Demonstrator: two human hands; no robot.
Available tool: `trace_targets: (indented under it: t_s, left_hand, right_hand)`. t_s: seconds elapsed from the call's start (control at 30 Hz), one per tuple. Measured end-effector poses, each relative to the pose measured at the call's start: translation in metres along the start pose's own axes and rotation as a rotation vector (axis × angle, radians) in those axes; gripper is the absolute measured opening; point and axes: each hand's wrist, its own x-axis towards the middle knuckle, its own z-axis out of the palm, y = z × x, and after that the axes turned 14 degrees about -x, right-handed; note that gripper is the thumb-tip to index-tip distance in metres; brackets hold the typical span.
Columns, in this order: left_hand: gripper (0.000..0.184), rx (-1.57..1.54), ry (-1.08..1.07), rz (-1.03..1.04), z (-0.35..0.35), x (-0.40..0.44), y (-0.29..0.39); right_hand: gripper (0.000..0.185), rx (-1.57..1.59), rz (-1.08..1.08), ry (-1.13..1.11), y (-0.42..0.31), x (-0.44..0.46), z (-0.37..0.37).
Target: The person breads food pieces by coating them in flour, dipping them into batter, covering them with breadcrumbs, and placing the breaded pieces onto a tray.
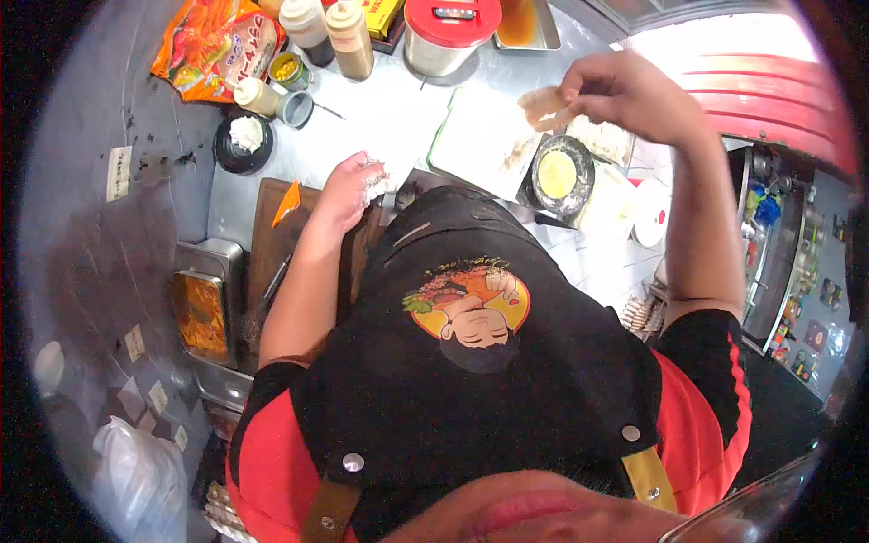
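Observation:
My right hand is raised over the right side of the counter, thumb and fingers pinching a thin, pale brown flat piece that looks like a slice of meat. Below it is a black bowl with yellow liquid like beaten egg. A white board or tray with a green edge and some brownish crumbs lies left of the bowl. My left hand is curled closed near the counter's front, with white crumpled or floury stuff at its fingers; exactly what it is, I cannot tell.
A wooden board with an orange scrap lies at left. Along the back stand sauce bottles, an orange bag and a red-lidded pot. A black dish holds white paste. A metal pan sits lower left.

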Motion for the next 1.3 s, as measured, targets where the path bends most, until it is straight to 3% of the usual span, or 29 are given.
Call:
trace_targets:
  t_s: [0.13,0.2,0.27,0.37,0.53,0.7,0.9,1.17,1.27,1.3]
  left_hand:
    - [0.017,0.019,-0.011,-0.013,0.007,0.004,-0.001]
    - [0.016,0.048,0.004,-0.009,0.009,0.005,0.000]
    - [0.016,0.050,0.005,-0.023,0.011,0.005,0.002]
    - [0.016,0.052,-0.006,-0.024,0.013,0.005,0.004]
    - [0.016,0.054,0.014,-0.015,0.012,0.003,0.005]
    - [0.016,0.042,0.029,-0.013,0.012,0.001,0.004]
    - [0.017,0.064,0.008,-0.017,0.009,-0.001,0.004]
    - [0.020,0.060,0.008,-0.020,0.002,-0.002,-0.003]
    - [0.019,0.057,0.004,-0.014,0.005,-0.006,-0.003]
    - [0.017,0.055,0.009,-0.003,0.004,-0.005,-0.005]
  right_hand:
    - [0.008,0.011,-0.107,0.030,-0.019,-0.006,-0.067]
    - [0.012,-0.257,-0.092,0.065,-0.065,-0.009,-0.110]
    - [0.014,-0.327,-0.004,0.108,-0.093,-0.013,-0.131]
    - [0.012,-0.649,-0.139,0.359,-0.118,-0.020,-0.138]
    - [0.017,-0.573,-0.009,0.303,-0.141,-0.014,-0.175]
    - [0.013,-0.723,-0.272,0.420,-0.142,-0.017,-0.173]
    - [0.011,-0.821,-0.199,0.421,-0.156,-0.026,-0.160]
    - [0.011,-0.512,-0.286,0.168,-0.101,-0.017,-0.139]
    - [0.013,-0.452,-0.267,0.039,-0.067,-0.006,-0.094]
    - [0.011,-0.375,-0.258,0.096,-0.053,-0.003,-0.060]
